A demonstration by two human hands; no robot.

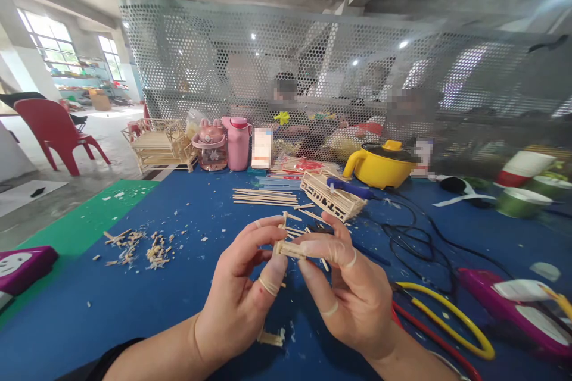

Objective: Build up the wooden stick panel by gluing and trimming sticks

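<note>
My left hand (248,283) and my right hand (346,280) meet above the blue table, pinching a small assembly of wooden sticks (290,249) between thumbs and fingertips. Pale finger covers wrap several fingertips. Part of the assembly hides behind my fingers. Under my left wrist lies another small wooden stick piece (271,338). Beyond my hands are loose wooden sticks (266,196) and a wooden stick frame (330,193) with a blue glue gun (351,187) resting on it.
Stick offcuts (138,249) lie at left. Yellow-and-red-handled cutters (447,315) and a purple power strip (513,309) sit at right, near black cables (411,250). Behind stand a yellow pot (379,168), pink bottles (239,146), a wooden stick model (158,146) and a perforated metal screen (192,59).
</note>
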